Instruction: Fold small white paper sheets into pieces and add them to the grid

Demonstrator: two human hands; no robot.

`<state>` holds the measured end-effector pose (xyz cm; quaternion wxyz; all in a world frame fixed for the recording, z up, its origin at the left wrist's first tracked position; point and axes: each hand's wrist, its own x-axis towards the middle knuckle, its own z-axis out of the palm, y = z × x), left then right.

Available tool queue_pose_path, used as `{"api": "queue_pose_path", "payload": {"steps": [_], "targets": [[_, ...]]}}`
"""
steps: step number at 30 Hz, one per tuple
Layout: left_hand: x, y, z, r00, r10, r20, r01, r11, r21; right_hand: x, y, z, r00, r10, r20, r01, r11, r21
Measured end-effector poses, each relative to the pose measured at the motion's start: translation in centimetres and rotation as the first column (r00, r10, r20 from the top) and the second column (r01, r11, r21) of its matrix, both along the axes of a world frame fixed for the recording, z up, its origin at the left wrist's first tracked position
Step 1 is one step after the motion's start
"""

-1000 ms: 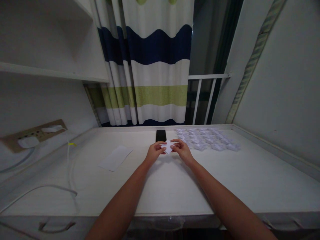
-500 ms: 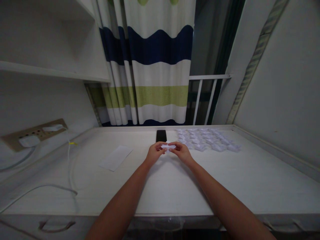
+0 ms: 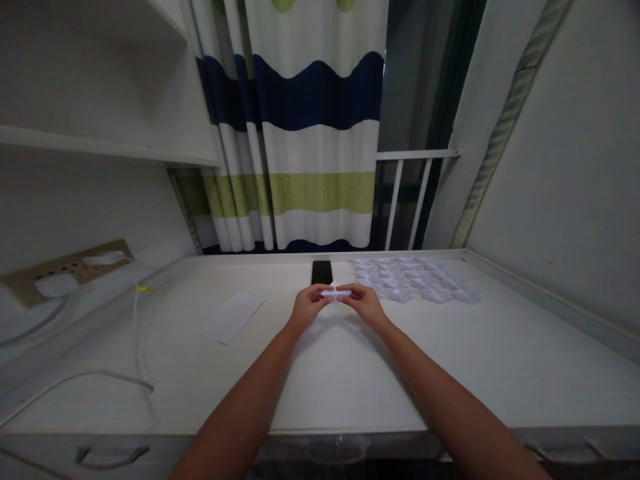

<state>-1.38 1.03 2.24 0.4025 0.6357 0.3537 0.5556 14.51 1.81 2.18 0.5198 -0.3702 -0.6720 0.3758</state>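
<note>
A small piece of folded white paper (image 3: 335,293) is held up over the middle of the desk, between both hands. Its left end is pinched by my left hand (image 3: 311,308), thumb below and fingers above. My right hand (image 3: 363,303) grips the opposite end in the same way. Fingertips cover part of the folds, so the exact shape is hard to make out. Just beyond the hands lies a black phone (image 3: 322,272). Several folded white paper pieces (image 3: 411,279) are laid out in rows at the back right.
Flat white paper sheets (image 3: 232,318) lie on the left of the white desk (image 3: 350,387). A white cable (image 3: 136,320) runs down from a wall socket strip (image 3: 70,272) onto the desk. A striped curtain (image 3: 320,153) hangs behind, beside a white railing (image 3: 419,155).
Both hands keep their hold on the folded paper, its shape looking slightly flatter between the fingers. The view has shifted a little; everything on the desk stays put.
</note>
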Motion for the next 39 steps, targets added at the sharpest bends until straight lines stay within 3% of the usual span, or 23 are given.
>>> {"api": "queue_pose_path", "payload": {"steps": [16,23,26,29,33,39], "targets": [[0.20,-0.26,0.35,0.998,0.063,-0.003,-0.063,0.998,-0.009,-0.06,-0.26,0.40,0.998,-0.010,-0.064,0.009,1.000,-0.015],[-0.10,0.00,0.23,0.990,0.130,-0.058,-0.124,0.988,0.095,-0.01,-0.24,0.50,0.999,-0.011,-0.052,0.013,0.999,0.038],[-0.01,-0.14,0.39,0.998,0.056,-0.041,-0.056,0.998,0.002,0.11,-0.41,0.68,0.999,-0.034,-0.011,0.035,0.996,0.087],[0.12,-0.21,0.46,0.999,-0.025,0.031,0.029,0.992,-0.126,0.18,-0.45,0.73,1.000,-0.010,-0.020,0.011,0.999,0.043],[0.13,-0.12,0.41,0.993,-0.013,0.118,0.037,0.978,-0.206,0.19,-0.22,0.54,0.999,0.002,-0.039,-0.004,0.999,-0.045],[0.16,-0.20,0.46,0.987,-0.012,0.160,0.051,0.968,-0.245,0.02,0.12,0.28,0.996,-0.019,-0.084,0.014,0.998,-0.067]]}}
